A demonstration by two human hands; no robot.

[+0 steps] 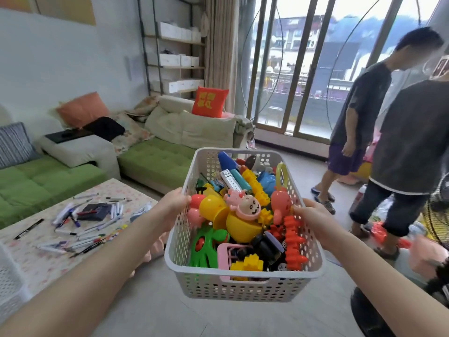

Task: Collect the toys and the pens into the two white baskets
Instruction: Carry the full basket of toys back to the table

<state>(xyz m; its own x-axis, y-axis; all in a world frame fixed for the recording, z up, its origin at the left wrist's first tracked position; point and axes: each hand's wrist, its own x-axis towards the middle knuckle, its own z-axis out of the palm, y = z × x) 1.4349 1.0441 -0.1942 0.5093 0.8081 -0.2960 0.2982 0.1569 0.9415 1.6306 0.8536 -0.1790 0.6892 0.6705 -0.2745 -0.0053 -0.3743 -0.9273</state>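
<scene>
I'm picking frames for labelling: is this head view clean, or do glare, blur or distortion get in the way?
Head view: the white basket and its toys are sharp and evenly lit; the window is overexposed at the top; wide-angle distortion bends the frame edges; the pens on the table are small but readable; the bottom right corner is dark and soft.

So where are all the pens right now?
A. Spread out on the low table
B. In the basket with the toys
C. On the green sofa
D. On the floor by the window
A: the pens lie scattered on the low table, while the white basket held by the left hand and right hand carries only toys.
</scene>
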